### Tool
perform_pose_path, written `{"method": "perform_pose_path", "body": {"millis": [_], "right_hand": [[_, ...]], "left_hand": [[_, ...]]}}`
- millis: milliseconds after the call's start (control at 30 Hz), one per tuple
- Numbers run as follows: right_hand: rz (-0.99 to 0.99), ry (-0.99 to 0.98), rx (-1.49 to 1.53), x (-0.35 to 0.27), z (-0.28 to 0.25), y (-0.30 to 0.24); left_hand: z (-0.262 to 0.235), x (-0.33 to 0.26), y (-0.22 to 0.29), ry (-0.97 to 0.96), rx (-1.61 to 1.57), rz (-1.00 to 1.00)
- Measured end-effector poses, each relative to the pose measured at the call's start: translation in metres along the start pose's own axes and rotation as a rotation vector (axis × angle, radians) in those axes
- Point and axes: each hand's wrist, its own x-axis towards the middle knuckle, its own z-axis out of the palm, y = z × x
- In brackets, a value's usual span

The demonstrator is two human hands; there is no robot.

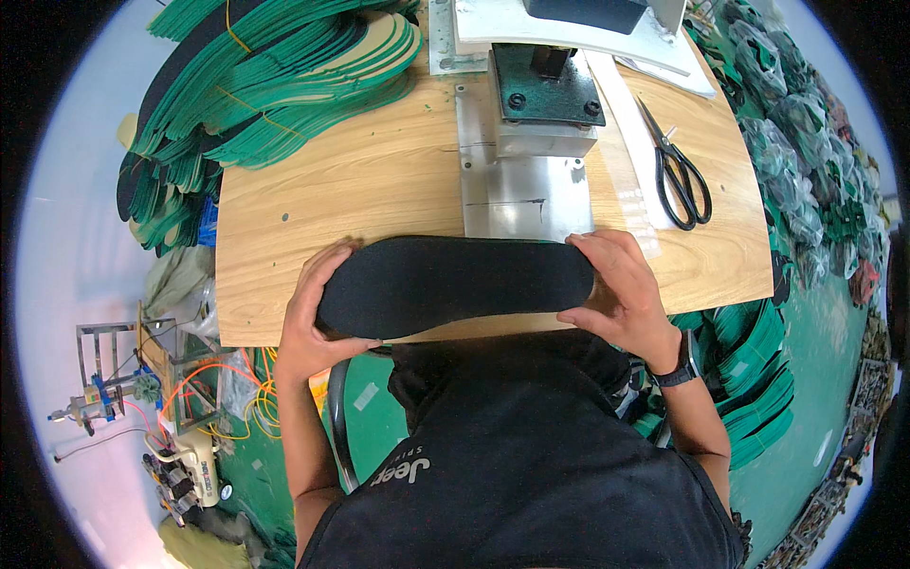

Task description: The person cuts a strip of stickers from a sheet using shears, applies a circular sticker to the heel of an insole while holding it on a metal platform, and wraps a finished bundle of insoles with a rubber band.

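Note:
A black shoe insole [455, 282] lies flat and sideways over the near edge of the wooden table [379, 180]. My left hand [308, 322] grips its left, rounded end with the thumb under the edge. My right hand [621, 289] holds its right end, fingers curled over the tip. A dark watch sits on my right wrist. Just beyond the insole is the metal base plate [517, 194] of a press [545, 90] with a dark green head.
A large stack of green and tan insoles [275, 85] covers the table's far left. Black scissors [681, 175] lie on the right. Bagged items [806, 161] pile up at the right, more green insoles [758, 379] on the floor, and a small machine with orange wires [180, 408] at the lower left.

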Motion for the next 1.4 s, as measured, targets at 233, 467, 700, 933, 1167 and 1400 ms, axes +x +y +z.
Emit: {"method": "perform_pose_path", "body": {"millis": [233, 467, 700, 933, 1167, 1400], "right_hand": [[0.091, -0.012, 0.047, -0.002, 0.003, -0.002], [0.047, -0.074, -0.010, 0.000, -0.001, 0.001], [0.094, -0.089, -0.008, 0.000, 0.001, 0.003], [0.066, -0.063, 0.002, 0.021, 0.005, 0.019], [0.128, 0.185, -0.009, 0.042, 0.029, 0.040], [0.215, 0.255, -0.022, 0.064, 0.035, 0.046]], "left_hand": [[0.000, 0.002, 0.008, 0.010, -0.021, -0.037], [-0.004, -0.004, -0.001, -0.025, 0.037, -0.042], [0.002, 0.001, 0.010, -0.004, 0.111, -0.157], [0.001, 0.011, -0.001, 0.073, 0.229, -0.149], [-0.006, 0.059, -0.020, 0.092, 0.099, -0.104], [-0.008, 0.090, -0.038, 0.086, 0.089, -0.088]]}}
